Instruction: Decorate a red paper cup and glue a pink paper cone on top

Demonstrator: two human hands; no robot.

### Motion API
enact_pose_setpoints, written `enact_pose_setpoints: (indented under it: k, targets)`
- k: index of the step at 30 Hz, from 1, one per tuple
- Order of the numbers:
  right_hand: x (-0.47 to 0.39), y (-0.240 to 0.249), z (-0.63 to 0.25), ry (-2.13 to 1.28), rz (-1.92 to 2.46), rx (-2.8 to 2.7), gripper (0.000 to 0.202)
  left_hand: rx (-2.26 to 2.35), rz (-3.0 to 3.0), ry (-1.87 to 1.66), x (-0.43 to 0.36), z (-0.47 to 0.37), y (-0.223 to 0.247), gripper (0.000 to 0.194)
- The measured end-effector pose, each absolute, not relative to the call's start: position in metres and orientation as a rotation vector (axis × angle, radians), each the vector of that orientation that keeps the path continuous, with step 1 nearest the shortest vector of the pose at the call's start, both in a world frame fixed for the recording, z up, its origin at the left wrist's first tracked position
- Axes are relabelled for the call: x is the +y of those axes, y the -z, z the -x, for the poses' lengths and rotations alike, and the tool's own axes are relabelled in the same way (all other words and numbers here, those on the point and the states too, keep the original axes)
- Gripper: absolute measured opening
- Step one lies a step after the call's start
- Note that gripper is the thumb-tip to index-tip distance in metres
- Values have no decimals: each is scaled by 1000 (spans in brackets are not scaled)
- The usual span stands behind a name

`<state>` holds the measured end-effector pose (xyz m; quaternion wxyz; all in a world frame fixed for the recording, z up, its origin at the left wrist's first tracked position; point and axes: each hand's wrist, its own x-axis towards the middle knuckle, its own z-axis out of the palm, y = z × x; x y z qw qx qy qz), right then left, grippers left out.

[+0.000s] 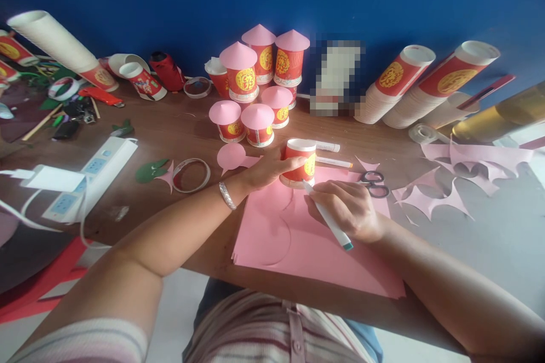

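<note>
My left hand (272, 169) is wrapped around the left side of a red paper cup (300, 160) with a gold emblem, its white rim facing up. In my right hand (347, 207) is a white marker (332, 221) with a teal end, its tip at the cup's lower white edge. Beneath both hands lies a stack of pink paper (264, 238) with curved lines drawn on it. Two more pens, one a white marker (327, 146) and one an orange-ended marker (334, 163), lie just behind the cup.
Several red cups with pink cone tops (244, 79) stand behind. Black-handled scissors (375, 184), pink scraps (434, 190) and stacked cups (400, 82) are on the right. A power strip (91, 178), tape ring (191, 175) and red cutter (101, 96) lie left.
</note>
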<state>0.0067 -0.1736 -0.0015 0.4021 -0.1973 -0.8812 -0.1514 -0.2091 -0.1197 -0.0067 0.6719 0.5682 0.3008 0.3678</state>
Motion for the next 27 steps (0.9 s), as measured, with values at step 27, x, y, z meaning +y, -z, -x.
enact_pose_setpoints:
  k: [27]
  targets:
    - [-175, -1, -5, 419, 485, -2260, 16, 708, -1270, -822, -118, 210, 16, 39]
